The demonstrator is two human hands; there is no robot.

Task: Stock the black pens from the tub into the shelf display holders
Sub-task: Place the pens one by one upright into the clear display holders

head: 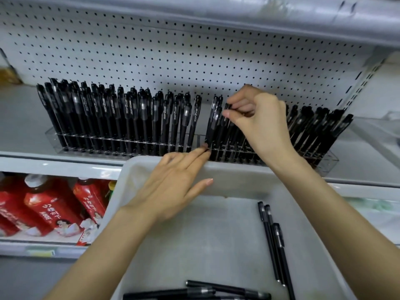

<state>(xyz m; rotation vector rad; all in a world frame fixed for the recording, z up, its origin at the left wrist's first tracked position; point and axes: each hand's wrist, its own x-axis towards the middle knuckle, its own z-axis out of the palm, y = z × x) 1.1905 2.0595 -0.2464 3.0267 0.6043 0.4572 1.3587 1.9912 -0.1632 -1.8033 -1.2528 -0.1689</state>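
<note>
Where the pens stand: upright rows in the left holder (121, 146) and the right holder (324, 162), both on the shelf (21, 126)
Right grip (259, 118): thumb and forefinger pinch the top of one black pen (226, 106) over the right holder
Left grip (173, 187): fingers straight, tips touching that holder's front, holding nothing
Tub (238, 169): white, just below the shelf edge, loose pens (275, 241) lying inside

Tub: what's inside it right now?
Inside the white tub, three black pens lie along the right side, with more pens at the near edge, cut off by the frame. The left forearm and right forearm hide parts of it, so the count is uncertain.
</note>
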